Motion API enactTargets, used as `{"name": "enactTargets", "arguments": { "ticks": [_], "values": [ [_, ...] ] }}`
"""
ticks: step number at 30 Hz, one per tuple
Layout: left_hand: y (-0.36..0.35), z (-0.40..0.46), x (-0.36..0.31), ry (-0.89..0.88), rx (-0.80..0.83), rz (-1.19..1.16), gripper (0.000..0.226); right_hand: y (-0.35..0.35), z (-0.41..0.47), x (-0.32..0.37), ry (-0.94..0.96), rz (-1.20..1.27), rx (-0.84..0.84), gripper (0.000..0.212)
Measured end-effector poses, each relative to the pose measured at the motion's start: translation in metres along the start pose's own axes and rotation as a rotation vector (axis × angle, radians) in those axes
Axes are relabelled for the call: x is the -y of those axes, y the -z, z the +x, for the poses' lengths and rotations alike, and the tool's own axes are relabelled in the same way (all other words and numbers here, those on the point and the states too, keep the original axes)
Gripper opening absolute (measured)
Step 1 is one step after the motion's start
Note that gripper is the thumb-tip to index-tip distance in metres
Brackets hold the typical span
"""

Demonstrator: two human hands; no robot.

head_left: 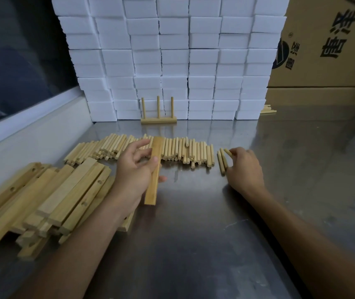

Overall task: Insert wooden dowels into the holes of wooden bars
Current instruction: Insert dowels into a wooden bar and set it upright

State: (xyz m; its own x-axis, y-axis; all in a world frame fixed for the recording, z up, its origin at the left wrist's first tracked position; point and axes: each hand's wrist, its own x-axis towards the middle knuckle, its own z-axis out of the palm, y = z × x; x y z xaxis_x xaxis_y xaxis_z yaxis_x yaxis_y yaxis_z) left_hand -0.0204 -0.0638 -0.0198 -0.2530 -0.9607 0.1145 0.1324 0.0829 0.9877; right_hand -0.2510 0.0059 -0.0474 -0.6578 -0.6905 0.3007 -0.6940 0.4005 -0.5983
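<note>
Steel tabletop [194, 223], one head view. Left hand [136, 167]: fingers curled round a single wooden bar [154, 169], held above the middle of the tabletop, long axis running from the near edge toward the far edge, thumb across its upper face; no holes show on the visible face. Right hand [244, 169]: right of the middle, fingertips bent down and pinching one dowel [228, 151] at its end; two more loose dowels [222, 161] lie just beside that hand on its left, touching each other. Dowel stock [172, 151]: a long row of dowels laid side by side, partly stacked, across the middle of the tabletop behind the left hand, running from near the left edge to just short of the loose pair. Bar stock [43, 201]: a heap of bars at the left near corner, overlapping at several angles, round holes visible in some faces. Finished piece [158, 114]: one bar lying flat near the far edge with three dowels standing upright in it, just in front of the boxes. White boxes [172, 57]: stacked in a wall along the far edge. Cardboard cartons [327, 50]: far right corner, printed characters on the side. A few wooden sticks [268, 109] lie at the foot of the cartons, right of the white stack.
</note>
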Motion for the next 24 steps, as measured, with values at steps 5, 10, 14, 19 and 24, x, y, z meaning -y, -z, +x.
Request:
{"name": "enactTargets", "arguments": {
  "ticks": [5, 10, 14, 19, 24],
  "values": [
    [0.003, 0.0021, -0.001, 0.103, 0.038, -0.202, 0.031, -0.0037, -0.0029, 0.0031, 0.121, 0.008, 0.013, 0.028],
    [0.0034, 0.0011, 0.0016, 0.165, 0.056, -0.308, 0.048, -0.0028, -0.0032, 0.0004, 0.126, -0.005, -0.014, 0.02],
    [0.0025, 0.0017, 0.0016, 0.166, 0.051, -0.294, 0.035, -0.0048, -0.0029, -0.0013, 0.162, -0.034, -0.009, 0.016],
    [0.0011, 0.0017, 0.0028, 0.166, 0.172, -0.286, 0.021, -0.0057, -0.0018, -0.0035, 0.155, 0.0, -0.065, 0.025],
    [0.0026, 0.0032, 0.0033, 0.155, 0.19, -0.269, 0.022, -0.0034, -0.0094, 0.0028, 0.243, 0.058, -0.138, 0.034]
  ]
}}
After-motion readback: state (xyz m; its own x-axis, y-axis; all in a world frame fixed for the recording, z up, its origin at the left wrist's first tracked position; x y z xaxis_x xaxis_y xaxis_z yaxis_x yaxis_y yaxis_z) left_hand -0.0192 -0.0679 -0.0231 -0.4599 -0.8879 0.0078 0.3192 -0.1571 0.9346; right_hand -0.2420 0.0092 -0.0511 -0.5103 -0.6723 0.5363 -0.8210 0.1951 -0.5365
